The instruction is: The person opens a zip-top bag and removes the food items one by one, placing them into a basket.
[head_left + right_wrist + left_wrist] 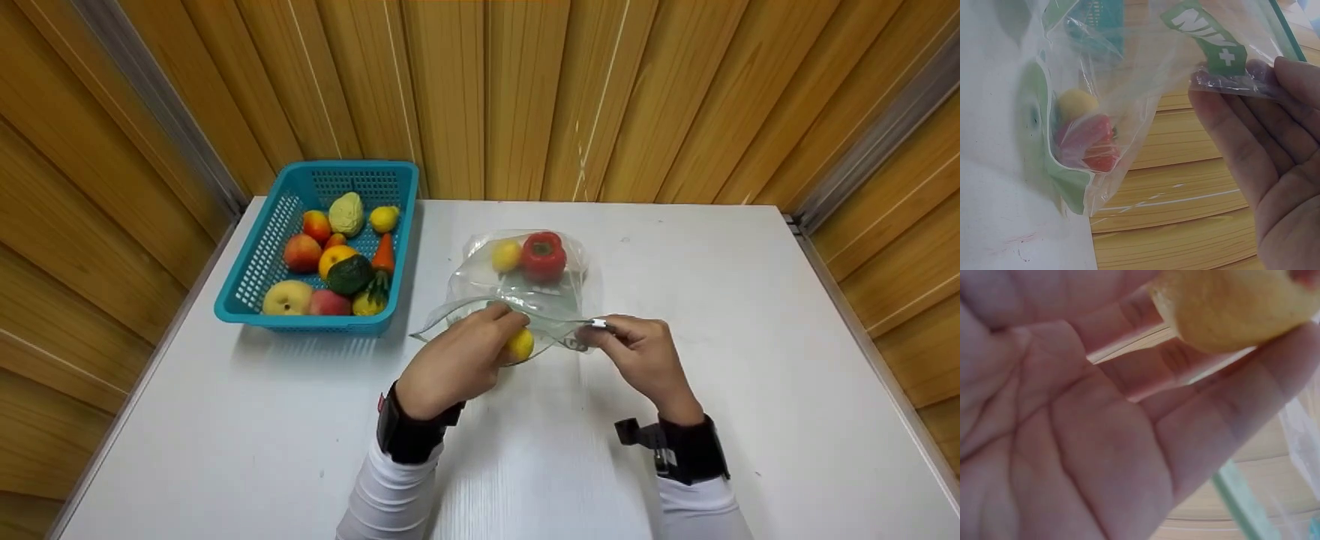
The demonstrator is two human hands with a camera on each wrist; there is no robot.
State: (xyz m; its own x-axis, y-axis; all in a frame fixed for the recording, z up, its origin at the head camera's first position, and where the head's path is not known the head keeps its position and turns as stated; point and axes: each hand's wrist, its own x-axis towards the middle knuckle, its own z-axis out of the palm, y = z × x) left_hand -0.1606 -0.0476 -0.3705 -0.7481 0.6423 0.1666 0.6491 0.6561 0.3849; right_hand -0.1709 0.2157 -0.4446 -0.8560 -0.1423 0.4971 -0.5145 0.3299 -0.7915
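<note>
My left hand holds a yellow lemon at the mouth of a clear zip bag, its fingers partly inside the opening. Close up in the left wrist view, the lemon sits between curled fingers. My right hand pinches the bag's right edge near a white slider, keeping the mouth apart. Within the bag lie a red bell pepper and a round yellow fruit, side by side at the far end. Green printing shows beside my right fingers in the right wrist view.
A blue perforated basket stands at the table's back left, holding several fruits and vegetables, among them an avocado, a carrot and a peach. Wood-patterned walls enclose the white table at the back and sides.
</note>
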